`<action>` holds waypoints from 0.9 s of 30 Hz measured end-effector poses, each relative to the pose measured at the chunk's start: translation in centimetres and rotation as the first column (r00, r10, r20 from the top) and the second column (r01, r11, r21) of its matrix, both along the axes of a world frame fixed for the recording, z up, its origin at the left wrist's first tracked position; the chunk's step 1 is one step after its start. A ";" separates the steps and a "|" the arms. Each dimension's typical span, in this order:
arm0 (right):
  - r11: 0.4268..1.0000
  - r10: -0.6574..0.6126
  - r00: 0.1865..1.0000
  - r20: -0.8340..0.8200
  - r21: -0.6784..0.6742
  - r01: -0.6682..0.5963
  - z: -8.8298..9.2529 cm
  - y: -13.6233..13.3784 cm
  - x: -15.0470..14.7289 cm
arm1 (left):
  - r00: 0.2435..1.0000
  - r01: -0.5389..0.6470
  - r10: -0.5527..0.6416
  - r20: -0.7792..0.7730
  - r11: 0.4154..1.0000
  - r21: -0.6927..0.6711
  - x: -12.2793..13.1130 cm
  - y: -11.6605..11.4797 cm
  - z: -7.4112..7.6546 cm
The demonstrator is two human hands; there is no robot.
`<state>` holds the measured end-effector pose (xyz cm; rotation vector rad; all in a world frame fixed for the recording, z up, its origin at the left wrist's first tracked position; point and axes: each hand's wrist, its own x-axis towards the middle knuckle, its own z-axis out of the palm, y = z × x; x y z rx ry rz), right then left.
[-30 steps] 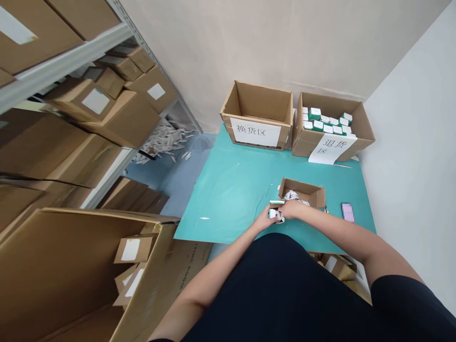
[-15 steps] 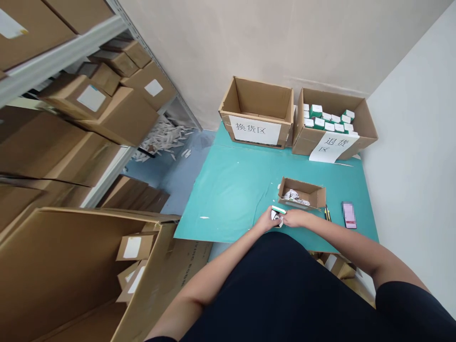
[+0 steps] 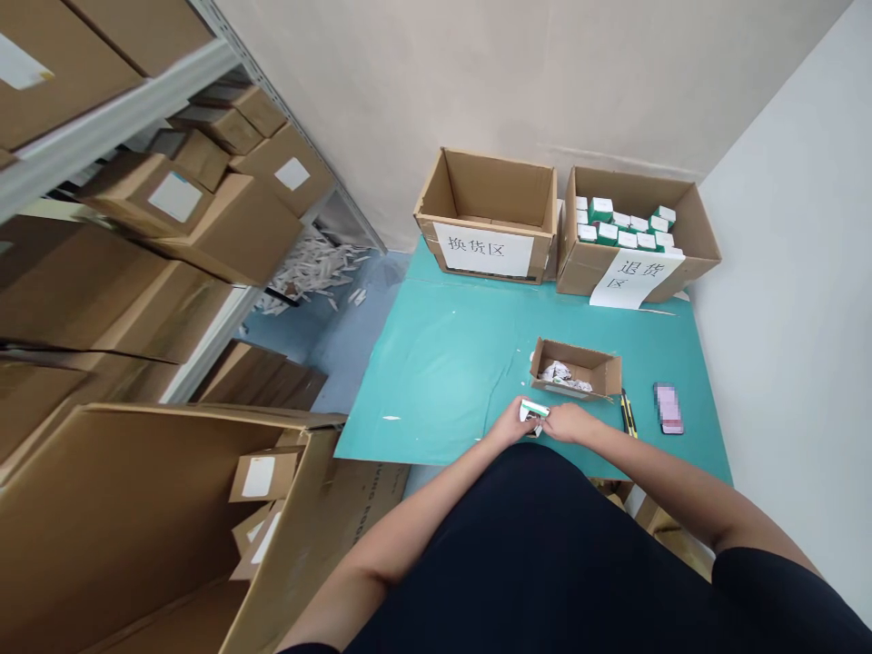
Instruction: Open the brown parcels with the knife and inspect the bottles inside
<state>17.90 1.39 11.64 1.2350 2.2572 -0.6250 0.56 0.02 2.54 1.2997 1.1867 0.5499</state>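
Pinching a small white-and-green box (image 3: 535, 411) between them, the left hand (image 3: 508, 424) and right hand (image 3: 569, 422) meet above the near edge of a teal table (image 3: 436, 363). The fingers (image 3: 524, 418) of both hands curl close around the box's ends, though single fingers are too small to separate. The box sits just in front of a shallow cardboard tray (image 3: 576, 356) holding crumpled white paper (image 3: 557, 372). Right of the tray lies a yellow utility knife (image 3: 628, 413), then a phone (image 3: 668, 408) with a blurred screen. At the table's far end, 2 cardboard cartons stand side by side, each with a Chinese paper sign. The left carton (image 3: 487, 186) is open, and the right carton (image 3: 681, 213) holds rows of green-and-white boxes (image 3: 617, 222). Metal shelving (image 3: 115, 100) stacked with cartons fills the left side, above a large open carton (image 3: 136, 536).
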 end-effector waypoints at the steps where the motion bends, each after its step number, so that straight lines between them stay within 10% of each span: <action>1: 1.000 -0.002 1.000 -0.003 0.000 0.002 0.0 0.1 0.0 | 1.000 0.005 -0.005 0.013 1.000 -0.007 0.0 -0.1 0.0; 9: 0.989 -0.127 0.945 -0.302 0.038 0.145 -1.0 -0.6 2.8 | 0.981 -0.016 0.028 0.193 0.998 -0.065 -2.0 -0.2 -0.4; 13: 0.826 -0.523 0.565 -0.638 -0.217 0.520 -3.9 -2.6 4.2 | 0.957 -0.026 0.046 0.286 0.997 -0.076 -2.8 -0.1 -0.7; 17: 0.630 -0.709 0.157 -0.688 -0.517 0.579 -6.4 -4.6 3.4 | 0.959 0.000 -0.013 0.282 0.999 0.046 -3.0 -0.4 -0.3; 27: 0.784 -0.497 0.365 -0.787 -0.227 0.578 -7.4 -5.7 2.4 | 0.984 0.175 -0.176 -0.020 0.944 0.278 -4.1 -0.6 0.5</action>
